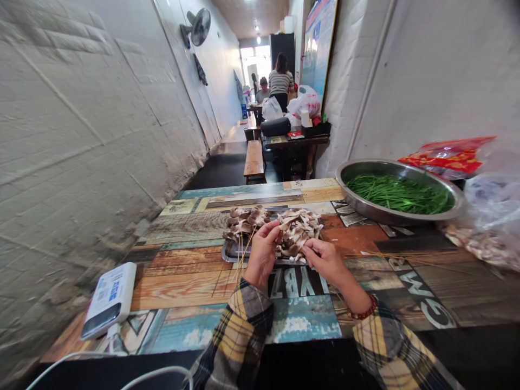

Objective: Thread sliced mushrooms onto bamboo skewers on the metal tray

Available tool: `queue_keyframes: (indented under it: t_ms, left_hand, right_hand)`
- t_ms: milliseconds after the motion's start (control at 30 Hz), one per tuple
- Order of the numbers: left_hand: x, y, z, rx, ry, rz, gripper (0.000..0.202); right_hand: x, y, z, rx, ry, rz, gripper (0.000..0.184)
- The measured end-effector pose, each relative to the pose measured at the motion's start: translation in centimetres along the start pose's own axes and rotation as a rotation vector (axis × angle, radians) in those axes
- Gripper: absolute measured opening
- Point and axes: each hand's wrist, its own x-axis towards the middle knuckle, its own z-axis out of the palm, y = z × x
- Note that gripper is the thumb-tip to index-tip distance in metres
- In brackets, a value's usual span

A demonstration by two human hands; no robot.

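Note:
My left hand (262,251) is closed in a pinch on a mushroom piece at the front of a metal tray (229,251). My right hand (322,257) is closed too, gripping mushroom pieces (298,228) just right of the left hand. The tray holds a pile of loose mushrooms on the right and skewered mushrooms (246,219) on the left, their bamboo sticks (240,260) pointing toward me. Both sleeves are yellow plaid, and a red bead bracelet (363,314) circles my right wrist.
A steel basin of green stalks (400,193) stands at the right, with plastic bags (485,216) beside it. Loose skewers (390,256) lie right of the tray. A power bank (109,299) with a cable sits at the left edge by the wall. People sit at tables down the corridor (279,81).

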Motion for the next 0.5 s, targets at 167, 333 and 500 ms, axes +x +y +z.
queue_keyframes:
  t_ms: [167, 333, 500]
  left_hand:
    - [0.2, -0.3, -0.1, 0.043, -0.034, -0.019, 0.029]
    - [0.6, -0.7, -0.5, 0.24, 0.031, 0.101, 0.023]
    - [0.9, -1.4, -1.0, 0.659, 0.08, 0.305, 0.016]
  right_hand:
    - [0.0, -0.1, 0.0, 0.006, 0.023, 0.008, 0.027]
    - [0.2, 0.1, -0.4, 0.042, 0.15, 0.045, 0.026]
    - [0.4, 0.9, -0.9, 0.08, 0.288, 0.055, 0.028]
